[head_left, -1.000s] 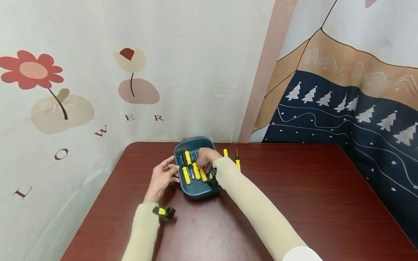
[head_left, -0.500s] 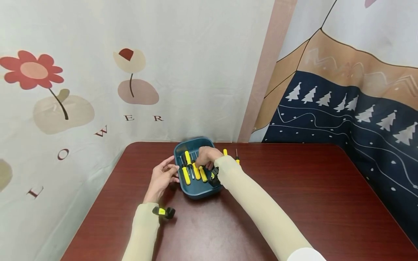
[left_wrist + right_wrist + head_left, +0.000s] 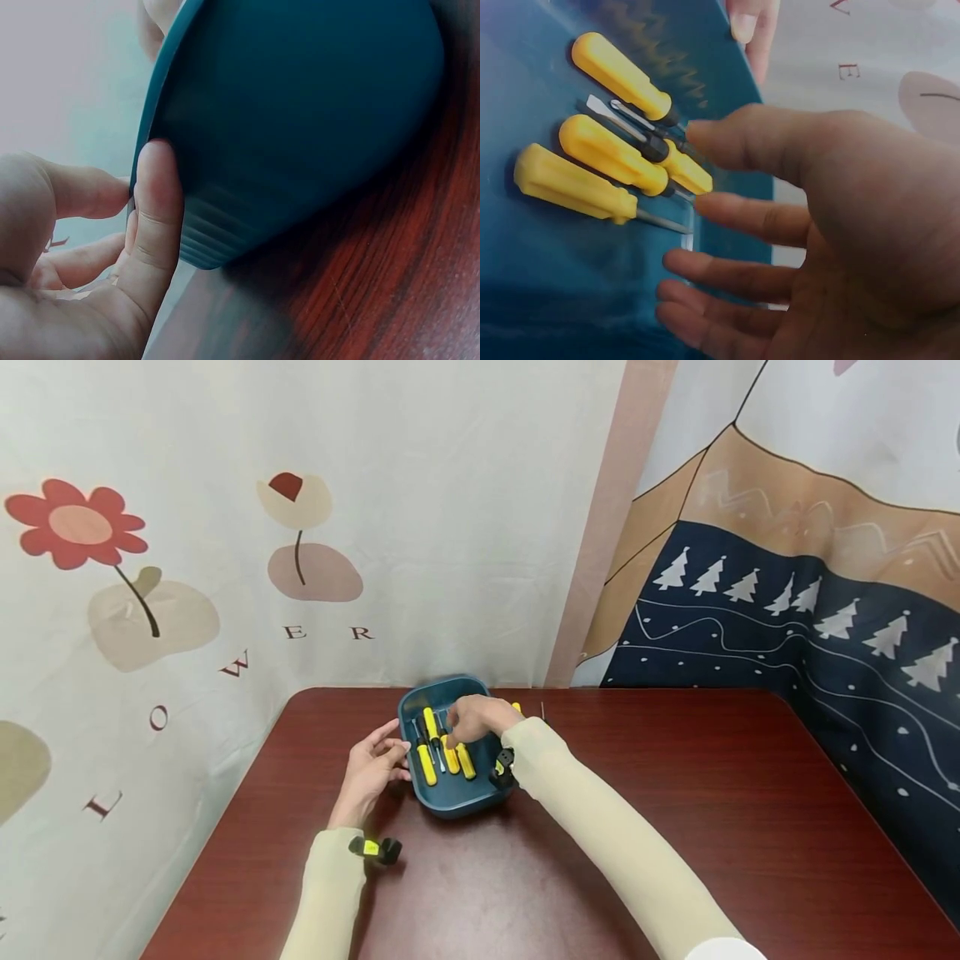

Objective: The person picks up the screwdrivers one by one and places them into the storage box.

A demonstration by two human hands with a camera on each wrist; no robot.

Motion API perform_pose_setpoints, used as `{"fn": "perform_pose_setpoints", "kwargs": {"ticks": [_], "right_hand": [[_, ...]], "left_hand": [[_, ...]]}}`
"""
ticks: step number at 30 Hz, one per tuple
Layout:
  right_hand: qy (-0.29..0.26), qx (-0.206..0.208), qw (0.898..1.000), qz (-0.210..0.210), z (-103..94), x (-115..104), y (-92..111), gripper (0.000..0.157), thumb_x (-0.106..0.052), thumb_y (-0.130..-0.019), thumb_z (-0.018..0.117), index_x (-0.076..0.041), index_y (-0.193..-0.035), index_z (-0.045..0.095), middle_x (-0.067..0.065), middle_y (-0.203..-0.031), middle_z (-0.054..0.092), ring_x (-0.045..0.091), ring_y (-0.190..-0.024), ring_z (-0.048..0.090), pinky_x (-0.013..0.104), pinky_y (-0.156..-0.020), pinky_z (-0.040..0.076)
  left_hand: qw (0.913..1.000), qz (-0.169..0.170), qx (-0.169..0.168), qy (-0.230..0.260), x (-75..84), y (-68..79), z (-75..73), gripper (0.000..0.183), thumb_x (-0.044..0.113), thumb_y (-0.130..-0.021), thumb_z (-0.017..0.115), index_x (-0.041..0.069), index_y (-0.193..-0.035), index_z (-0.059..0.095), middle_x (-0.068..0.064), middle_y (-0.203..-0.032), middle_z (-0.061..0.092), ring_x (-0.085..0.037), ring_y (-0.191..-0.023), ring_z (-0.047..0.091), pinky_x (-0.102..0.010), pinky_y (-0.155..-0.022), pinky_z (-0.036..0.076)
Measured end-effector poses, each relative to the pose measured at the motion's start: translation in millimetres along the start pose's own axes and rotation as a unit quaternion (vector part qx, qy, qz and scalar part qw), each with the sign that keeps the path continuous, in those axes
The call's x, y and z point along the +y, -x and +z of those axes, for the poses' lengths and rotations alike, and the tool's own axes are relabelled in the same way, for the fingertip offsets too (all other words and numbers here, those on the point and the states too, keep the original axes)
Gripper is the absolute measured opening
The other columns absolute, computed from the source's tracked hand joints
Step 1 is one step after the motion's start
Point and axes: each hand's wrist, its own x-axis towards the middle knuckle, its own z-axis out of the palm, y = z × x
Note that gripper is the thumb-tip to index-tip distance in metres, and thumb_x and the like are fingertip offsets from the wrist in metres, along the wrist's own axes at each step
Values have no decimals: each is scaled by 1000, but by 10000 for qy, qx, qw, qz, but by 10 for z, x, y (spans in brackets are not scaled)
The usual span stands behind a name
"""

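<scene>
A dark blue-green tray [image 3: 447, 802] sits near the table's far edge. Inside lie several screwdrivers with yellow handles [image 3: 427, 764] and black collars, pointing different ways. My left hand [image 3: 373, 768] pinches the tray's left rim between thumb and fingers; the left wrist view shows one finger [image 3: 160, 176] flat against the outer wall. Over the tray hovers my right hand [image 3: 478, 717], its fingers spread apart with nothing between them. In the right wrist view its fingertips are close to the shafts, beside the nearest screwdriver [image 3: 574, 184]. The right hand hides part of the tray's far right side.
Right of the tray, a yellow handle tip [image 3: 516, 706] and a thin metal shaft [image 3: 543, 710] poke out behind the right sleeve [image 3: 600, 818]. A printed curtain [image 3: 450, 527] hangs just behind the reddish-brown table [image 3: 712, 793].
My right hand and forearm have shifted slightly right and up, uncovering more of the rightmost screwdriver's handle in the tray. The sleeve now covers more of the tools outside. My left hand stays put.
</scene>
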Motion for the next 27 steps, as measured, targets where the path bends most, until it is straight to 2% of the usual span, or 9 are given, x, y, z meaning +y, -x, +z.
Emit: {"fn": "perform_pose_setpoints", "kwargs": {"ticks": [1, 3, 9, 12, 17, 27], "right_hand": [[58, 53, 9999, -87, -4, -3, 25, 45, -44, -96, 69, -25, -136, 65, 0, -145, 57, 17, -120, 59, 38, -97, 54], [67, 67, 9996, -261, -11, -5, 65, 51, -43, -96, 69, -25, -143, 61, 3, -155, 50, 20, -131, 55, 43, -105, 52], [223, 298, 9960, -814, -17, 3, 160, 53, -42, -96, 69, -25, -145, 58, 5, -154, 52, 24, -135, 54, 44, -105, 53], [346, 436, 9941, -930, -15, 17, 200, 55, -44, -95, 71, -29, -146, 57, 5, -155, 50, 26, -142, 46, 48, -106, 52], [480, 651, 9905, -1110, -11, 47, 276, 59, -47, -94, 72, -33, -148, 54, 2, -162, 42, 28, -150, 34, 53, -113, 46], [172, 1172, 9825, -1438, 20, 184, 405, 71, -50, -90, 74, -34, -154, 46, 4, -170, 27, 29, -158, 18, 59, -125, 29]], "left_hand": [[10000, -3, -5, 10, -2, 0, -2, 58, 7, -99, 65, 16, -154, 47, 3, -90, 62, -12, -70, 61, -26, -60, 62], [10000, -1, -17, 35, -5, 0, -6, 58, 6, -100, 65, 16, -154, 47, 3, -91, 62, -12, -70, 61, -26, -60, 62], [10000, -1, -41, 38, -10, -7, -14, 58, 7, -100, 65, 16, -154, 47, -2, -96, 63, -12, -70, 61, -26, -61, 62], [10000, -17, -47, 14, -7, -11, -14, 57, 8, -100, 65, 16, -154, 47, -3, -96, 63, -13, -70, 61, -26, -61, 62], [10000, -45, -33, 13, 1, -12, -7, 57, 7, -100, 64, 15, -154, 47, -2, -95, 62, -13, -69, 61, -26, -61, 62], [9999, 39, -71, 88, 4, 23, -3, 58, 6, -100, 64, 14, -154, 46, 0, -93, 62, -12, -69, 61, -26, -60, 62]]}}
